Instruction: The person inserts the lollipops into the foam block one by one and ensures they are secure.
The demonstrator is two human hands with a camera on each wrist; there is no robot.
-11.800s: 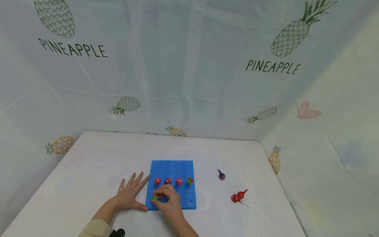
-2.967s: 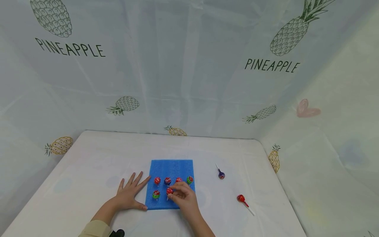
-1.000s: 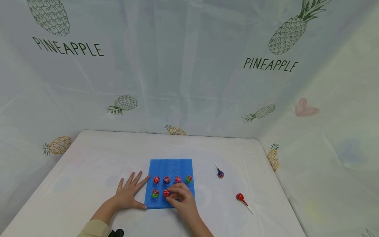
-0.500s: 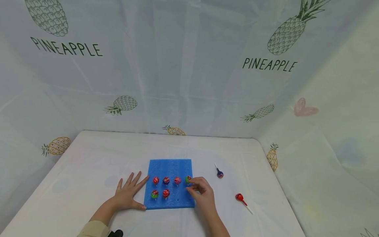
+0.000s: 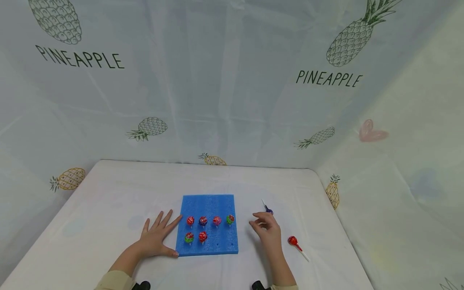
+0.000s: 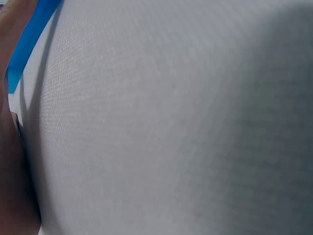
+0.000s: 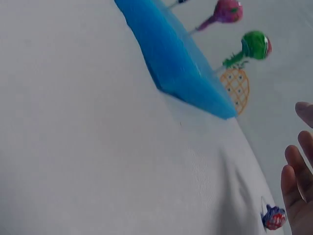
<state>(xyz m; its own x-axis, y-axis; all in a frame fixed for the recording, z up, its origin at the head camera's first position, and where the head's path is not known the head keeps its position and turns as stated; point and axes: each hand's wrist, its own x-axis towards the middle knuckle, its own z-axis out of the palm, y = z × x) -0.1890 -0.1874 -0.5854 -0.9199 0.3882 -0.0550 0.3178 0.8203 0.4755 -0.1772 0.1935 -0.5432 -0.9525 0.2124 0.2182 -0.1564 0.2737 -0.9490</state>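
Across the head view: a blue foam board [image 5: 208, 225] lies on the white table [image 5: 108, 193].
Left hand [image 5: 157, 237]: flat on the cloth, fingers spread and straight, their tips and the thumb at the board's left edge; it grips nothing.
Right hand [image 5: 267, 230]: off the board to its right, fingers loosely bent and empty, just short of the purple lollipop [image 5: 268, 208] lying on the table.
Board: four lollipops upright in the far row, the green lollipop [image 5: 230, 219] at its right end; two more in the near row.
Red lollipop [image 5: 293, 241]: lying on the table, right of the right hand.
Left wrist view: mostly white cloth; a strip of blue foam [image 6: 29, 39] at top left, and what seems to be the hand's edge, too blurred to read.
Right wrist view: the board's corner [image 7: 181, 73] with the green lollipop [image 7: 254, 45] standing on it; relaxed fingertips [image 7: 296, 169] above the purple lollipop [image 7: 274, 218], apart from it.
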